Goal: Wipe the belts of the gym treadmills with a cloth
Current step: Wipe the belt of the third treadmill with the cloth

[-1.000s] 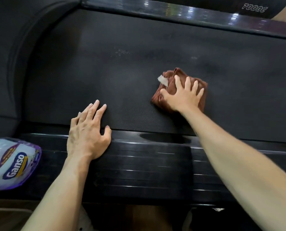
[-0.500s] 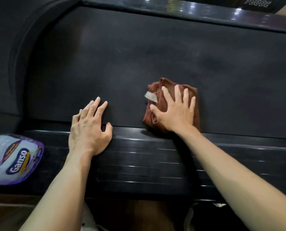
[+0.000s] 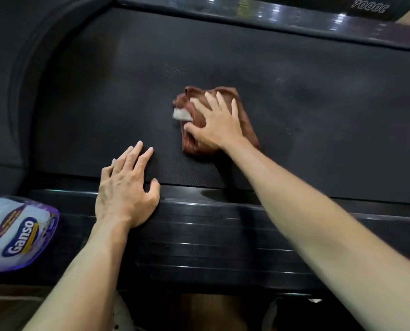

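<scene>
The black treadmill belt fills the upper half of the head view. A folded brown cloth with a white tag lies on it near the middle. My right hand presses flat on the cloth with fingers spread. My left hand rests flat at the belt's near edge, fingers straight on the belt, palm on the glossy side rail.
A white and purple Ganso plastic pack lies at the left on the near side rail. The far side rail runs along the top. A curved black cover bounds the belt at the left.
My right hand first pulled the cloth back to the belt's near edge, then pushed it away from me toward the belt's middle. My left hand stayed in place.
</scene>
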The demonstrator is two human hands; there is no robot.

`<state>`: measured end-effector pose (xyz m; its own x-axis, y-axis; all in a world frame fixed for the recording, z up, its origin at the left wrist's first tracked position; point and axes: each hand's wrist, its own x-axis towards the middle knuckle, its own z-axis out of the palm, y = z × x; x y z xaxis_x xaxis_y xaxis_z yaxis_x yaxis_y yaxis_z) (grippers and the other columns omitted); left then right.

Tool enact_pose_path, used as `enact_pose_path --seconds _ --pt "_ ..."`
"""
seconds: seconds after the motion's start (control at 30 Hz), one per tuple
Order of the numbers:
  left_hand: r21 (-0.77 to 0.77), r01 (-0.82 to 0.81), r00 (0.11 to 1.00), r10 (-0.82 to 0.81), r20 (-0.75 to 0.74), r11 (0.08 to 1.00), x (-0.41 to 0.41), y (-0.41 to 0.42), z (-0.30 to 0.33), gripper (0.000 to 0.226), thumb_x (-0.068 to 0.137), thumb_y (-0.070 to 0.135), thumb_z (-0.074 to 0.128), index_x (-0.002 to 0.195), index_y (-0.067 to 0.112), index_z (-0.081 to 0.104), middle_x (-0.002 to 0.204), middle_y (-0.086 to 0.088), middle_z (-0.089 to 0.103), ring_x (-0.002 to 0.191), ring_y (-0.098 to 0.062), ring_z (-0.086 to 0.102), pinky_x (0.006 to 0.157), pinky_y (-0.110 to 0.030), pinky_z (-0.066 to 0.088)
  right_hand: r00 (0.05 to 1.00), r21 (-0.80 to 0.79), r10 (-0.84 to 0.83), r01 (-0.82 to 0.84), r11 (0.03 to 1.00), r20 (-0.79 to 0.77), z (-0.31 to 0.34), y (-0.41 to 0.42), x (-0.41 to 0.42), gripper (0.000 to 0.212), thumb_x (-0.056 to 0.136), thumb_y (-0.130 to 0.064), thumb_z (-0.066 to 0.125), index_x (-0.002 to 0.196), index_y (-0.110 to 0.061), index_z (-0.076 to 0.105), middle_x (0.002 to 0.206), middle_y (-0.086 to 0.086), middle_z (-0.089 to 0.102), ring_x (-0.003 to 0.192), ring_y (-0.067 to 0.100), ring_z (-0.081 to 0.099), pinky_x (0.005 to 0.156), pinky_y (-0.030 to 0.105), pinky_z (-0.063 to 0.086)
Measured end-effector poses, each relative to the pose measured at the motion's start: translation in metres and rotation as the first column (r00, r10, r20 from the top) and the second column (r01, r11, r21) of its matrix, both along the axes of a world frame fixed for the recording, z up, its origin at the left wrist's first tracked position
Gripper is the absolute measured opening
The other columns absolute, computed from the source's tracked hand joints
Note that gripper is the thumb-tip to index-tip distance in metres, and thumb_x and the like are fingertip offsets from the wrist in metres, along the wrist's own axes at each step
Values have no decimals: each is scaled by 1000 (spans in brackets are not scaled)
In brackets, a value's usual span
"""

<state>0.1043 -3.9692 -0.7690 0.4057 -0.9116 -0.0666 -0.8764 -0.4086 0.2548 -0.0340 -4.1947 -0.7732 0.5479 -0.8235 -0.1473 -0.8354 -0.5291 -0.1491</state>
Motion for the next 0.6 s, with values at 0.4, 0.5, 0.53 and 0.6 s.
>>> enact_pose_path --seconds 0.4,0.5,0.53,0.6 --pt "-12 3 1000 -3 11 1000 1 1 -1 71 95 39 52 161 32 26 171 10 13 157 -8 8 124 -38 17 889 14 -458 458 889 -24 0 -43 -64 80 96 -76 28 165 -37 15 175 7 4 160 30 -3 126 59 -5" --pt "-20 -8 1000 8 -14 1000 1 0 0 70 95 39 53 160 33 28 171 10 14 157 -8 9 123 -38 17 940 12 -340 341 940 -33 0 -42 -29 78 97 -73 29 165 -38 15 175 7 3 160 31 -5 126 60 -6" --pt "-21 -8 1000 8 -16 1000 0 0 1 70 95 39 53 160 33 28 171 10 14 157 -8 9 123 -38 17 962 -6 -271 271 963 -23 -1 -30 -21 78 97 -73 31 165 -39 16 175 7 3 160 29 -4 126 59 -6" --pt "-19 -6 1000 6 -18 1000 -1 1 1 70 94 39 54 160 33 29 171 11 15 156 -8 9 123 -38 17 991 -32 -134 134 990 6 -4 7 -19 78 95 -73 34 164 -42 16 175 5 3 161 28 -4 127 58 -5"
